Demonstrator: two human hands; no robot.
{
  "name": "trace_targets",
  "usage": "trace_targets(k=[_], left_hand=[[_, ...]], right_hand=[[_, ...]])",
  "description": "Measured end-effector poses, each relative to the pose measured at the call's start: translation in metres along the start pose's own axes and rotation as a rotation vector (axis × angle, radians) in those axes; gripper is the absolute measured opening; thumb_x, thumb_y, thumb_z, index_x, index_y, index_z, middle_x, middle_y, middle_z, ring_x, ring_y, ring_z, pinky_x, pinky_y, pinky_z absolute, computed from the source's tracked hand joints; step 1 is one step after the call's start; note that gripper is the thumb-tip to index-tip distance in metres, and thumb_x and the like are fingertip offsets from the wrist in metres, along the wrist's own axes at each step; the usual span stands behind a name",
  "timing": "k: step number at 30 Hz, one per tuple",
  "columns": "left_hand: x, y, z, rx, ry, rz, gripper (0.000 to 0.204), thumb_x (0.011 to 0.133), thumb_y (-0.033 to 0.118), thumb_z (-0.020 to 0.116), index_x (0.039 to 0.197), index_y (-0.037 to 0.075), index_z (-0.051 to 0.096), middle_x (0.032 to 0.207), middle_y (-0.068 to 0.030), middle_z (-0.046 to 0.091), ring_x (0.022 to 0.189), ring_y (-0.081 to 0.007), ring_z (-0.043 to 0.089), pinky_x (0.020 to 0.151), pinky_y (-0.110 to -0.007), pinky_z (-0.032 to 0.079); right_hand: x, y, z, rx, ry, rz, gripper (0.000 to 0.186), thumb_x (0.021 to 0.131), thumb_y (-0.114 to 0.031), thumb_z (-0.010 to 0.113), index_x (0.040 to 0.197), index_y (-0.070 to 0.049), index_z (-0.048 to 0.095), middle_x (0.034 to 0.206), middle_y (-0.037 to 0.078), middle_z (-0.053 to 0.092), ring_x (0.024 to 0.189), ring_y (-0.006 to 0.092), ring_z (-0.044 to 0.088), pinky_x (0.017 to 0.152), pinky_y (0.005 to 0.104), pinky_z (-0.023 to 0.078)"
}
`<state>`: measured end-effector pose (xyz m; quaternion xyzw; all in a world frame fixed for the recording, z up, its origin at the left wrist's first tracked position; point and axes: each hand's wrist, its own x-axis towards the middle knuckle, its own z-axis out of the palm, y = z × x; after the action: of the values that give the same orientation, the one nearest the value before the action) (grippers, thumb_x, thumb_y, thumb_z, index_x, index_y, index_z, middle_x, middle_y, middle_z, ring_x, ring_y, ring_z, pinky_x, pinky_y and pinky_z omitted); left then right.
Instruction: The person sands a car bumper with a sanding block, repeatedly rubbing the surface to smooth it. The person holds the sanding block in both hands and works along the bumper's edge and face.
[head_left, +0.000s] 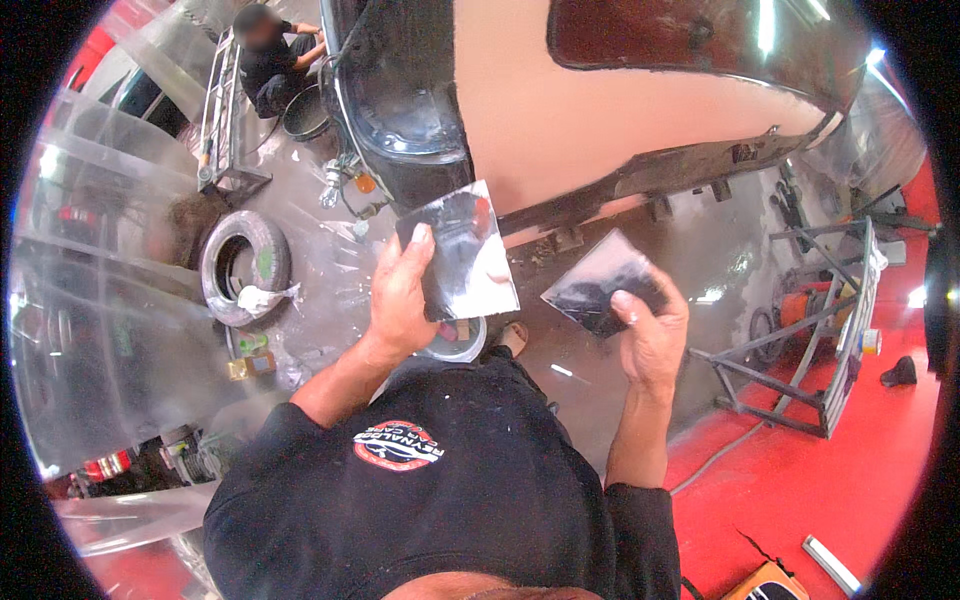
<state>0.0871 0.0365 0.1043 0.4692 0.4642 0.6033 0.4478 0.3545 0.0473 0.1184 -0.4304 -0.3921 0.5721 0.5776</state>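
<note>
My left hand (399, 298) is closed on the edge of a shiny rectangular plate (465, 250), the thumb lying over its face. The plate mirrors light and looks like thin polished metal. My right hand (652, 335) pinches a smaller, flat glossy plate (598, 280) between thumb and fingers, one corner pointing left. A gap separates the two plates. Just beyond them stands a dark car body (415, 110) with a large beige, matte patch (560, 130) on its panel. Whether anything lies on the plates' undersides is hidden.
A tyre (275, 260) lies on the grey floor at left. A metal frame stand (800, 370) is at right, where the floor turns red. A bucket (455, 345) sits partly under my left arm. Another person (275, 65) crouches at far left beside a black bucket (305, 112).
</note>
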Motion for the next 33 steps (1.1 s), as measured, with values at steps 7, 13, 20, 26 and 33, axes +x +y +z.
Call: trace_targets(k=[7,13,20,26,33], left_hand=[[-0.006,0.016,0.009,-0.507,0.137,-0.374,0.033,0.101,0.021,0.046,0.128,0.002,0.052,0.116,-0.0111,0.065,0.102,-0.0205,0.067,0.084,-0.034,0.057],[-0.007,0.027,0.003,-0.414,0.164,-0.279,0.034,0.101,0.018,0.048,0.130,0.000,0.053,0.116,-0.0110,0.065,0.101,-0.0203,0.066,0.087,-0.035,0.055],[-0.008,0.029,0.041,0.142,-0.142,0.054,0.041,0.105,0.025,0.045,0.133,-0.005,0.052,0.120,-0.0115,0.065,0.106,-0.0175,0.061,0.096,-0.032,0.047],[-0.003,0.010,0.053,0.175,0.158,-0.026,0.028,0.102,0.017,0.052,0.119,-0.004,0.060,0.111,-0.0112,0.066,0.103,-0.0181,0.060,0.089,-0.033,0.049],[0.004,-0.008,0.064,-0.173,0.112,-0.272,0.030,0.101,0.023,0.055,0.123,0.002,0.058,0.109,-0.0104,0.067,0.093,-0.0193,0.067,0.080,-0.035,0.055]], right_hand=[[0.006,0.007,-0.003,0.507,-0.142,-0.069,0.044,0.073,0.009,0.065,0.116,0.000,0.064,0.108,0.011,0.066,0.098,0.0253,0.065,0.091,0.0455,0.055],[0.011,0.007,-0.005,0.150,-0.048,-0.017,0.044,0.081,0.009,0.061,0.124,0.001,0.057,0.123,0.017,0.062,0.111,0.0353,0.061,0.102,0.0497,0.047],[0.001,0.015,0.047,-1.008,-0.353,-0.880,0.051,0.065,-0.009,0.071,0.115,-0.012,0.070,0.120,0.007,0.065,0.106,0.0312,0.058,0.090,0.0439,0.047],[-0.014,0.007,0.022,-1.099,-0.595,-0.806,0.052,0.065,-0.014,0.073,0.118,-0.014,0.069,0.118,0.005,0.065,0.104,0.0300,0.057,0.088,0.0431,0.046],[-0.031,0.001,0.018,-0.791,-0.363,-0.958,0.045,0.077,-0.014,0.071,0.122,-0.012,0.066,0.123,0.007,0.062,0.111,0.0317,0.055,0.100,0.0492,0.047]])
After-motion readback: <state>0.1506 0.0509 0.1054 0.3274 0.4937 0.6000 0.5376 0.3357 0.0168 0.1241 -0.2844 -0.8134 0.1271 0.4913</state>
